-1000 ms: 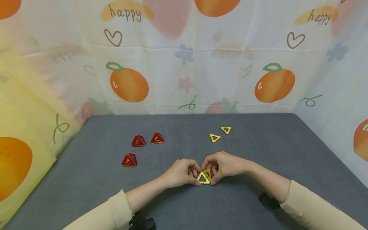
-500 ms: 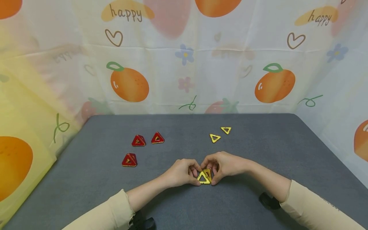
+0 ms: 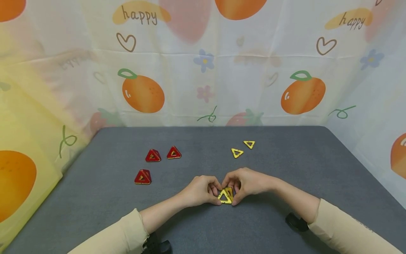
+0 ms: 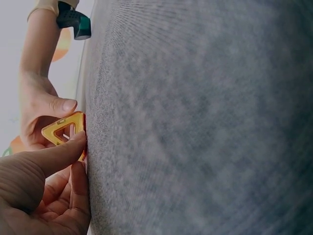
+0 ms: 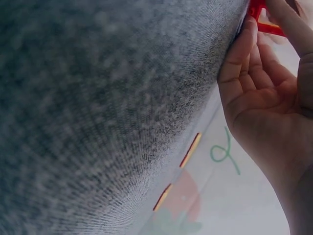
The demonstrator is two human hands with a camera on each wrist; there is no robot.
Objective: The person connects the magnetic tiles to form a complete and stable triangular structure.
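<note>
Near the front middle of the table in the head view, both hands hold a small yellow pyramid of triangular frame tiles [image 3: 226,202]. My left hand [image 3: 198,190] pinches its left side with thumb and fingers. From the other side, my right hand [image 3: 250,181] grips it with thumb and curled fingers. One tile [image 4: 73,119] looks amber with a red edge in the left wrist view. In the right wrist view, a red part of the pyramid [image 5: 270,28] shows between the fingers. Fingers hide part of the back.
Three red pyramids, front one [image 3: 147,175], back one [image 3: 156,156] and right one [image 3: 176,155], stand on the left of the grey table [image 3: 203,141]. Behind the hands lie two flat yellow triangle frames, nearer [image 3: 233,150] and farther [image 3: 249,141]. A printed cloth [image 3: 180,88] hangs behind.
</note>
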